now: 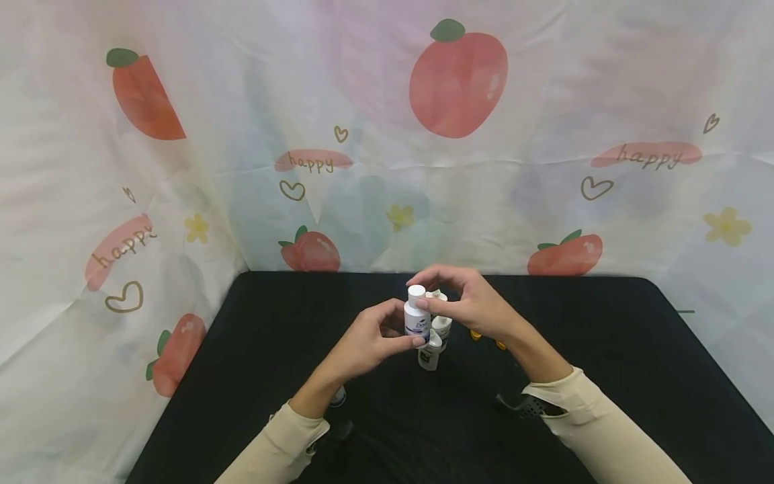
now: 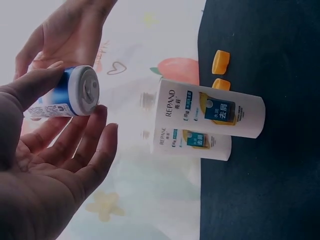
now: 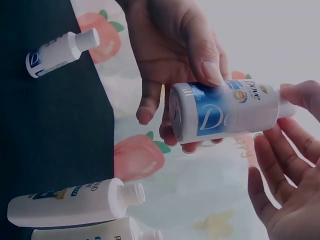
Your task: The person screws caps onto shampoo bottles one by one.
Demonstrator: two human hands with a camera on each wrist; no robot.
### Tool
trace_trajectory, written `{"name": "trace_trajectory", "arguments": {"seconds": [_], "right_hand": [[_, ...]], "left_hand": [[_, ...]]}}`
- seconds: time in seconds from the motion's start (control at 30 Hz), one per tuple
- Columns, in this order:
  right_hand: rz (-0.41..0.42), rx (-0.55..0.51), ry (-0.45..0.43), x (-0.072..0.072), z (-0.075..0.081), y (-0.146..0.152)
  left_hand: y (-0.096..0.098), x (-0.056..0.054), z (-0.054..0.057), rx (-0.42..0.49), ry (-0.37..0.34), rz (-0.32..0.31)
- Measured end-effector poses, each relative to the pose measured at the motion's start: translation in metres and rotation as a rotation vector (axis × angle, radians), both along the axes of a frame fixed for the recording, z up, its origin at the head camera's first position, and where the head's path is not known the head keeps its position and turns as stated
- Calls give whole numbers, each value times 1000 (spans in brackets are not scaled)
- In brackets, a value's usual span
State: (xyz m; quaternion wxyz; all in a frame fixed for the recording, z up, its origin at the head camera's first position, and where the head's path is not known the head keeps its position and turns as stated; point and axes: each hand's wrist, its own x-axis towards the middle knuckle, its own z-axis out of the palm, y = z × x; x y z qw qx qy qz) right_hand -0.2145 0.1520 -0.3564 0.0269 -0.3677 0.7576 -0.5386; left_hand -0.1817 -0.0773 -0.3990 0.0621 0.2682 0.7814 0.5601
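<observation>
A small white and blue Dove bottle [image 1: 416, 321] is held up off the black table between both hands. My left hand [image 1: 369, 339] grips its body, thumb on the near side and fingers behind, as the right wrist view shows. With thumb and fingers my right hand [image 1: 478, 302] pinches the white cap [image 3: 286, 107] at its top. The bottle's recessed base [image 2: 89, 91] shows in the left wrist view. Close behind it stand white REPAND bottles [image 2: 210, 110] with bare necks, partly hidden by the hands in the head view.
Two orange-yellow caps [image 2: 220, 62] lie on the black table [image 1: 580, 336], right of the REPAND bottles. Another Dove bottle [image 3: 57, 54], with its cap on, stands on the left, mostly behind my left forearm in the head view. A fruit-print curtain [image 1: 375, 202] borders the table.
</observation>
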Motion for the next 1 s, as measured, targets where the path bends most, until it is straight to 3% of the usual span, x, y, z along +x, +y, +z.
{"name": "trace_trajectory", "arguments": {"seconds": [0.27, 0.6, 0.87, 1.0], "right_hand": [[-42, -11, -14, 2, -1, -2], [23, -136, 20, 1, -7, -7], [-21, -115, 66, 2, -7, -9], [-21, -104, 53, 2, -7, -10]], "left_hand": [[0, 3, -3, -6, 74, 77], [3, 9, -3, -12, 174, 122], [7, 15, -1, -45, 269, 195], [8, 16, 0, -69, 279, 213]]}}
